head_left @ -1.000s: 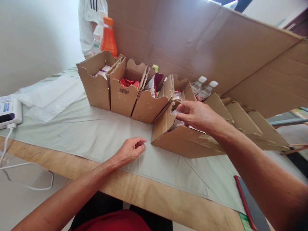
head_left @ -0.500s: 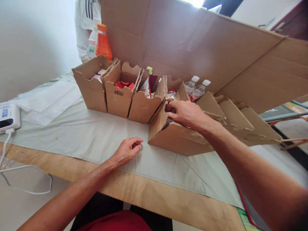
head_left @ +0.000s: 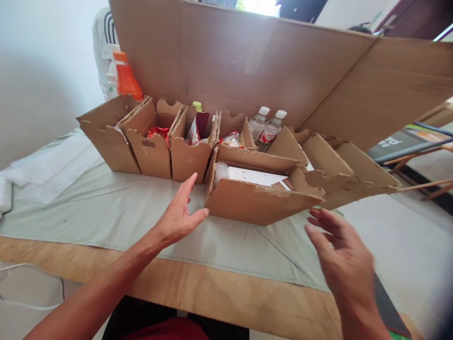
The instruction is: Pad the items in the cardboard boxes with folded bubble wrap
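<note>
A low cardboard box lies on its side on the pale green cloth, with a white sheet and some clear wrap inside. My left hand is open, fingers stretched toward the box's left corner, close to it. My right hand is open too, fingers spread, hovering just below the box's right end and holding nothing. Behind stand three upright cardboard boxes with red packets and pouches in them.
A big cardboard sheet stands behind the boxes. Two clear bottles and an orange bottle stand at the back. Bubble wrap lies at the left. A person in a white shirt stands beyond. A dark phone lies at the table's right edge.
My right hand has come out of the low box and dropped back toward me, open. My left hand has uncurled and lifted toward the box's left corner. The view has shifted right.
</note>
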`<state>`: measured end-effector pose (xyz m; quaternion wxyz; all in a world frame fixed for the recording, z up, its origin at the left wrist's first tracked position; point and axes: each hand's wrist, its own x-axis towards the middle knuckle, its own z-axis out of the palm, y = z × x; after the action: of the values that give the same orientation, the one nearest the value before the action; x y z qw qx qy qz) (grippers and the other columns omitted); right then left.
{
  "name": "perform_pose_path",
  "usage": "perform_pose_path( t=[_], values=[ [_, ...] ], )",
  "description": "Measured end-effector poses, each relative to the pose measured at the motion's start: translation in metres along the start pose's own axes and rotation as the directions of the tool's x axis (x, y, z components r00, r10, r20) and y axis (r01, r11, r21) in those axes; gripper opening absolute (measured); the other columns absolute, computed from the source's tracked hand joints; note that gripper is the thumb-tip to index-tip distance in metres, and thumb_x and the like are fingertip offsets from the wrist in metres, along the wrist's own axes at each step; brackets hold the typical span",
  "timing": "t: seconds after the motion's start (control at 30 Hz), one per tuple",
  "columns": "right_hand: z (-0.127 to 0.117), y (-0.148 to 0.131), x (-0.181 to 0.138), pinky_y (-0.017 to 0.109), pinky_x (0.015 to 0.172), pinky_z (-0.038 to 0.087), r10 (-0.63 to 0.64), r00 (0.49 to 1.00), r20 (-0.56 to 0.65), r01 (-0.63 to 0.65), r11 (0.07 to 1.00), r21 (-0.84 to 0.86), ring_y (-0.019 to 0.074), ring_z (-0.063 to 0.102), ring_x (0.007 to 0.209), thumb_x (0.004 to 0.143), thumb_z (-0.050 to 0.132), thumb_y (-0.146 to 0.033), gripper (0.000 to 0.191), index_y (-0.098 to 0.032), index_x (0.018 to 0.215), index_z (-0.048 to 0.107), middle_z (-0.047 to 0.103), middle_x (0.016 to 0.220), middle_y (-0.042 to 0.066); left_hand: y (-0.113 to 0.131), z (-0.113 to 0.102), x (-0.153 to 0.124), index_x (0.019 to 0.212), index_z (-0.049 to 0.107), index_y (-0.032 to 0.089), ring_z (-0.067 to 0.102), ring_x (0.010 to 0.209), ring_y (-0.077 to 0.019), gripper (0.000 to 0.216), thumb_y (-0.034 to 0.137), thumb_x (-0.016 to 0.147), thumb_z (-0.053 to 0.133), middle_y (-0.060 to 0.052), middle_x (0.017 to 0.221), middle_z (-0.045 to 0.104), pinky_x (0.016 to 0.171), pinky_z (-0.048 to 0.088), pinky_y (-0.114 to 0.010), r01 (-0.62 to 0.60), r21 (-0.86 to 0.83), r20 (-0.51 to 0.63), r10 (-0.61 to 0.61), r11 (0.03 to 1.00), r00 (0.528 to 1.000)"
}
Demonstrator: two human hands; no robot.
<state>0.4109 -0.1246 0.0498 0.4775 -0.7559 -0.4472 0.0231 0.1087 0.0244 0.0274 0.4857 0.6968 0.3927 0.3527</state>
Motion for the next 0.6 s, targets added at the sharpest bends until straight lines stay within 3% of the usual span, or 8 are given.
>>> perform_pose_path(
  t=[0.07, 0.13, 0.23, 0.3, 0.4, 0.47, 0.53, 0.6],
  values=[
    [0.022, 0.004, 0.012, 0.05, 0.086, 0.057, 0.012, 0.995, 0.102, -0.022, 0.995, 0.097, 0.0336, 0.066, 0.113, 0.075, 0.077, -0.055, 0.064, -0.025, 0.128, 0.058, 0.066, 0.129, 0.014, 0.001, 0.013, 0.017, 0.162, 0.019, 0.027, 0.03, 0.151, -0.0354, 0.094, 0.034, 0.082, 0.069, -0.013, 0.17, 0.021, 0.115, 0.04, -0.053, -0.006, -0.019, 0.035, 0.007, 1.0, 0.999],
    [0.038, 0.003, 0.023, 0.046, 0.086, 0.057, -0.019, 0.984, 0.176, -0.012, 0.985, 0.174, 0.0301, 0.066, 0.11, 0.075, 0.076, -0.058, 0.066, -0.021, 0.127, 0.057, 0.066, 0.128, 0.014, 0.0, 0.028, 0.03, 0.161, 0.02, 0.023, 0.031, 0.151, -0.0353, 0.095, 0.034, 0.081, 0.069, -0.016, 0.168, 0.026, 0.117, 0.038, -0.052, -0.037, -0.088, 0.067, 0.043, 0.995, 0.997],
    [0.043, 0.004, 0.017, 0.041, 0.081, 0.057, -0.022, 0.992, 0.127, -0.002, 0.982, 0.187, 0.025, 0.069, 0.094, 0.081, 0.071, -0.058, 0.056, -0.02, 0.121, 0.059, 0.072, 0.114, 0.012, -0.001, 0.046, 0.029, 0.159, 0.026, 0.019, 0.04, 0.146, -0.0331, 0.085, 0.033, 0.085, 0.065, -0.018, 0.158, 0.042, 0.115, 0.041, -0.047, -0.061, -0.199, 0.085, 0.079, 0.978, 0.993],
    [0.038, 0.004, -0.004, 0.04, 0.077, 0.056, -0.003, 0.998, 0.057, -0.005, 0.991, 0.133, 0.0251, 0.069, 0.086, 0.083, 0.071, -0.057, 0.049, -0.02, 0.114, 0.062, 0.074, 0.102, 0.01, -0.004, 0.047, 0.011, 0.156, 0.032, 0.021, 0.047, 0.141, -0.0316, 0.076, 0.033, 0.088, 0.064, -0.016, 0.152, 0.05, 0.111, 0.046, -0.044, -0.046, -0.199, 0.075, 0.062, 0.979, 0.995],
    [0.034, -0.009, -0.044, 0.041, 0.078, 0.055, -0.025, 1.0, 0.004, 0.024, 0.997, 0.069, 0.0282, 0.07, 0.089, 0.085, 0.072, -0.053, 0.044, -0.02, 0.113, 0.064, 0.074, 0.1, 0.009, -0.011, 0.026, -0.036, 0.147, 0.045, 0.024, 0.056, 0.132, -0.03, 0.06, 0.036, 0.091, 0.064, -0.013, 0.143, 0.059, 0.107, 0.049, -0.043, -0.009, -0.136, 0.015, 0.011, 0.991, 1.0],
    [0.044, -0.033, -0.06, 0.04, 0.08, 0.055, -0.079, 0.996, 0.046, 0.074, 0.993, 0.093, 0.0286, 0.069, 0.094, 0.088, 0.069, -0.049, 0.04, -0.021, 0.115, 0.064, 0.074, 0.104, 0.009, -0.013, 0.0, -0.063, 0.135, 0.054, 0.022, 0.059, 0.127, -0.0303, 0.049, 0.042, 0.092, 0.065, -0.012, 0.134, 0.065, 0.109, 0.048, -0.045, 0.046, -0.102, -0.053, -0.052, 0.994, 0.997],
    [0.061, -0.061, -0.058, 0.038, 0.08, 0.055, -0.139, 0.983, 0.119, 0.12, 0.981, 0.154, 0.027, 0.068, 0.094, 0.09, 0.066, -0.047, 0.034, -0.022, 0.113, 0.065, 0.073, 0.104, 0.008, -0.011, -0.028, -0.072, 0.124, 0.058, 0.02, 0.063, 0.122, -0.0312, 0.046, 0.047, 0.088, 0.07, -0.012, 0.128, 0.068, 0.106, 0.051, -0.045, 0.084, -0.099, -0.167, -0.1, 0.992, 0.981],
    [0.074, -0.082, -0.039, 0.038, 0.08, 0.056, -0.177, 0.974, 0.142, 0.143, 0.966, 0.217, 0.0255, 0.067, 0.092, 0.09, 0.065, -0.048, 0.034, -0.022, 0.111, 0.064, 0.072, 0.101, 0.007, -0.004, -0.042, -0.061, 0.125, 0.056, 0.02, 0.065, 0.118, -0.0305, 0.053, 0.048, 0.084, 0.075, -0.012, 0.13, 0.067, 0.1, 0.055, -0.043, 0.056, -0.13, -0.27, -0.089, 0.99, 0.959]
  ],
)
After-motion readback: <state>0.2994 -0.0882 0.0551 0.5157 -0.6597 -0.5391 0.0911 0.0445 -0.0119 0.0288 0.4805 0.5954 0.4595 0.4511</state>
